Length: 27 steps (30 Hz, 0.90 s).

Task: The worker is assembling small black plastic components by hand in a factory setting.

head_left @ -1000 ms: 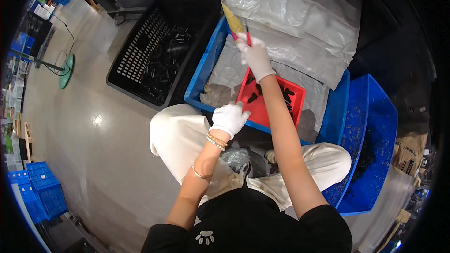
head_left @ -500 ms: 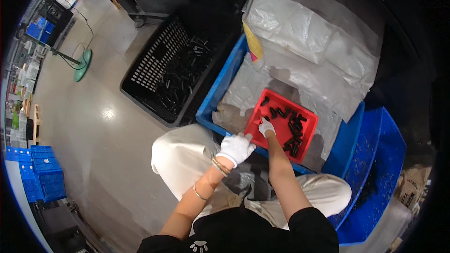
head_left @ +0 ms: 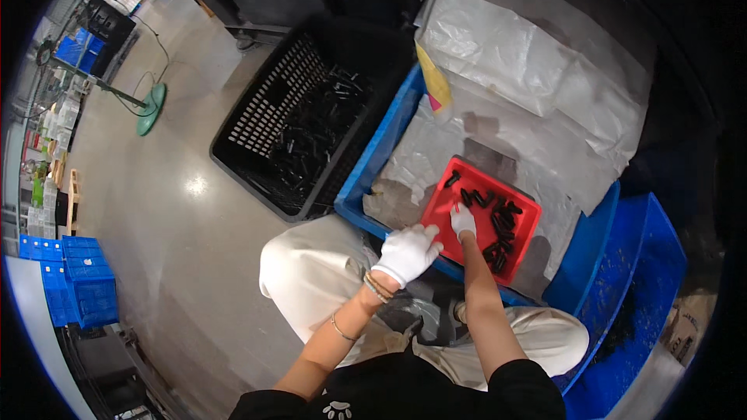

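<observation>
A shallow red tray (head_left: 442, 204) rests in front of me inside a paper-lined blue bin. Small black tube-like pieces (head_left: 503, 222) lie scattered in it, most toward its right side. My right hand (head_left: 463, 220), in a white glove, reaches down into the tray with fingers extended beside the nearest pieces. Nothing shows between those fingers. My left hand (head_left: 408, 254), also gloved in white, is at the tray's near left corner with its fingers bent inward. Whatever its fingertips grip, if anything, is hidden.
Left of the blue bin (head_left: 377, 140) stands a black slotted basket (head_left: 261, 101) holding many similar black pieces. Crumpled pale sheeting (head_left: 537, 54) covers the bin's far side. Another blue bin (head_left: 650, 264) stands at right. Blue crates (head_left: 85, 284) and a green stand base (head_left: 152, 111) are far left.
My right hand has shifted right within the tray, toward the pieces; the dark piece at its fingertips no longer shows. My left hand stays by the tray's corner. The whole view has shifted slightly.
</observation>
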Motion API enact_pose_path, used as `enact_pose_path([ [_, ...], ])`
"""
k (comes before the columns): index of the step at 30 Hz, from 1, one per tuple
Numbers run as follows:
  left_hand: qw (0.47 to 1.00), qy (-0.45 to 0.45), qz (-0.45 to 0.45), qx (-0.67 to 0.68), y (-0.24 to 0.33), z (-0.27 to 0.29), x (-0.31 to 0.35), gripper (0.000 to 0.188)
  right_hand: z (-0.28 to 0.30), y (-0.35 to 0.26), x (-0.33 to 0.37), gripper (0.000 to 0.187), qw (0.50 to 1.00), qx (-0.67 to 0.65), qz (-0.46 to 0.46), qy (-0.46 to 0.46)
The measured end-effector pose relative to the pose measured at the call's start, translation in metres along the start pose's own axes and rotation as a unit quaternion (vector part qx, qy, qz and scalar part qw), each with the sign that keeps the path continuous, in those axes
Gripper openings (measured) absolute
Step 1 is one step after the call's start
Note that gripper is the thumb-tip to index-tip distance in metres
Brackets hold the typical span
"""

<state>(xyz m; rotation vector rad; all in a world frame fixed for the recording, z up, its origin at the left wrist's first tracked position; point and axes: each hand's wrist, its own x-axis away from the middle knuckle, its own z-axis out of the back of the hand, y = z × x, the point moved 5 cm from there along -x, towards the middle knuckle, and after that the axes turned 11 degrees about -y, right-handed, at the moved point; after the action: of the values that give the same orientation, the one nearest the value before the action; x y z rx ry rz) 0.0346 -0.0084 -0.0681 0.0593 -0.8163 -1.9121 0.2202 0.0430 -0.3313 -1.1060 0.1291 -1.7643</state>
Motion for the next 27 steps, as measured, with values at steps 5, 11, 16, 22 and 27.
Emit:
enact_pose_path([
  [5,0.927,0.171,0.004,0.335,-0.013,0.044,0.004,0.028,0.051,-0.112,0.084,0.004,0.859,-0.461,0.195,-0.106],
  [11,0.870,0.203,-0.033,0.448,0.002,0.059,0.005,0.026,0.087,-0.170,0.223,0.005,0.807,-0.515,0.222,-0.187],
  [16,0.935,0.166,-0.106,0.295,0.022,0.057,0.008,0.020,0.091,-0.177,0.257,0.008,0.874,-0.393,0.266,-0.107],
  [22,0.953,0.183,-0.214,0.111,0.033,0.069,0.026,0.020,0.102,-0.185,0.275,0.009,0.906,-0.286,0.307,-0.050],
  [27,0.934,0.171,-0.223,0.220,0.031,0.077,0.033,0.023,0.105,-0.187,0.284,0.010,0.888,-0.351,0.281,-0.096],
])
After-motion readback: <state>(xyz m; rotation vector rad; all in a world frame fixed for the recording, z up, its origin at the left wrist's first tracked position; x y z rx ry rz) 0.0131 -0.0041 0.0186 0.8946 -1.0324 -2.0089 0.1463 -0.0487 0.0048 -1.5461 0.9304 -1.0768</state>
